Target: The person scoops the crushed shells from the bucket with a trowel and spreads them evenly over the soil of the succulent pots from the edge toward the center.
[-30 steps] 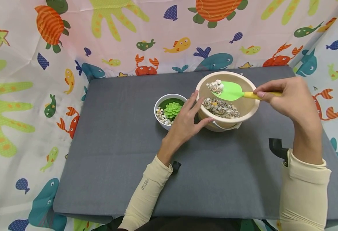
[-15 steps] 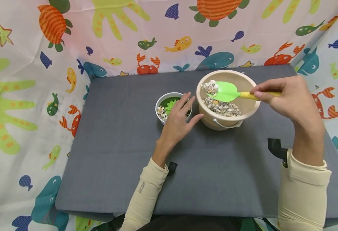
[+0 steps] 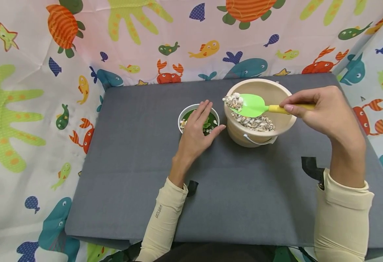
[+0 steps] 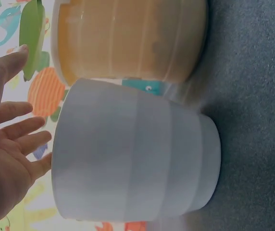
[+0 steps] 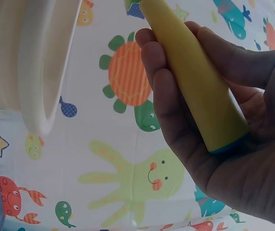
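My left hand (image 3: 191,142) is spread beside and partly over a small white pot (image 4: 128,154), its fingers straight. Inside the pot a green succulent (image 3: 207,124) and some pebbles show, half hidden by the hand. With my right hand (image 3: 328,114) I grip the yellow handle (image 5: 190,72) of a trowel with a green blade (image 3: 252,105). A heap of small shells or pebbles (image 3: 233,102) lies on the blade's tip, level with the left rim of a beige bucket (image 3: 240,135). More pebbles (image 3: 253,123) cover the bucket's bottom.
The pot and bucket stand side by side on a grey cloth-covered table (image 3: 129,163). A white bail handle (image 3: 258,142) hangs at the bucket's front. Behind and at the sides hangs a curtain (image 3: 112,54) printed with sea animals.
My left hand has moved left from the bucket's rim to over the white pot. The trowel with its load has shifted left, its tip now at the bucket's left rim.
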The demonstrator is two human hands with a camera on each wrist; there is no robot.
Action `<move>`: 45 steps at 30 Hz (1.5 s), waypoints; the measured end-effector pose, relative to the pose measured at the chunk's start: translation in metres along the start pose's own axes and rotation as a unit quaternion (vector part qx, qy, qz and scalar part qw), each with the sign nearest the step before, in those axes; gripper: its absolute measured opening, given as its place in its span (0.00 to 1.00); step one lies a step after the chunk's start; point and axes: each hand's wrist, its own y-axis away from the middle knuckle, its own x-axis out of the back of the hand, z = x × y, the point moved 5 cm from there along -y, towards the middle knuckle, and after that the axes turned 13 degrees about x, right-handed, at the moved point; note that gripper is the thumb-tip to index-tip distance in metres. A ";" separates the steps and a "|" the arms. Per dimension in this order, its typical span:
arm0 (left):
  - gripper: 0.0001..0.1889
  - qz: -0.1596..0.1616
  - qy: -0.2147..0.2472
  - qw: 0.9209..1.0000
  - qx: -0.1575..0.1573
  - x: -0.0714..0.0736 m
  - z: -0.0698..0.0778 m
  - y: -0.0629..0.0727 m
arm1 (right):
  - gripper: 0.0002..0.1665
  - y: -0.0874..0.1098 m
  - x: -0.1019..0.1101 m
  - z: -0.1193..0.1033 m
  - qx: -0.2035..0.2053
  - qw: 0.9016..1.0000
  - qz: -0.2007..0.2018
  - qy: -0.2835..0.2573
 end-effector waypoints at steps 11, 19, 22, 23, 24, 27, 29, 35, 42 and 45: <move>0.40 0.008 0.006 1.000 0.012 0.006 -0.009 0.001 | 0.10 -0.006 -0.009 -0.004 0.007 1.000 -0.020 0.000; 0.40 0.013 0.015 1.000 0.017 0.011 -0.015 0.003 | 0.09 -0.009 -0.017 -0.007 0.021 0.999 -0.027 -0.013; 0.40 0.012 0.019 1.000 0.021 0.012 -0.018 0.004 | 0.08 -0.011 -0.019 -0.010 0.029 0.999 -0.029 -0.011; 0.41 0.012 0.022 0.999 0.023 0.012 -0.019 0.004 | 0.08 -0.011 -0.020 -0.011 0.031 0.999 -0.029 -0.010; 0.41 0.011 0.023 0.999 0.025 0.012 -0.020 0.004 | 0.08 -0.011 -0.020 -0.012 0.033 0.999 -0.030 -0.009; 0.40 0.012 0.023 0.999 0.028 0.012 -0.022 0.004 | 0.08 -0.013 -0.022 -0.014 0.035 0.999 -0.032 -0.010; 0.40 0.010 0.020 0.999 0.031 0.013 -0.023 0.004 | 0.07 -0.013 -0.022 -0.015 0.035 0.999 -0.033 -0.011; 0.40 0.013 0.017 0.999 0.044 0.016 -0.027 0.004 | 0.07 -0.016 -0.025 -0.017 0.039 0.998 -0.037 -0.011; 0.40 0.027 0.020 0.998 0.047 0.023 -0.034 0.004 | 0.08 -0.021 -0.033 -0.019 0.042 0.997 -0.054 -0.018; 0.41 0.027 0.021 0.998 0.049 0.025 -0.037 0.004 | 0.08 -0.023 -0.035 -0.022 0.050 0.997 -0.056 -0.017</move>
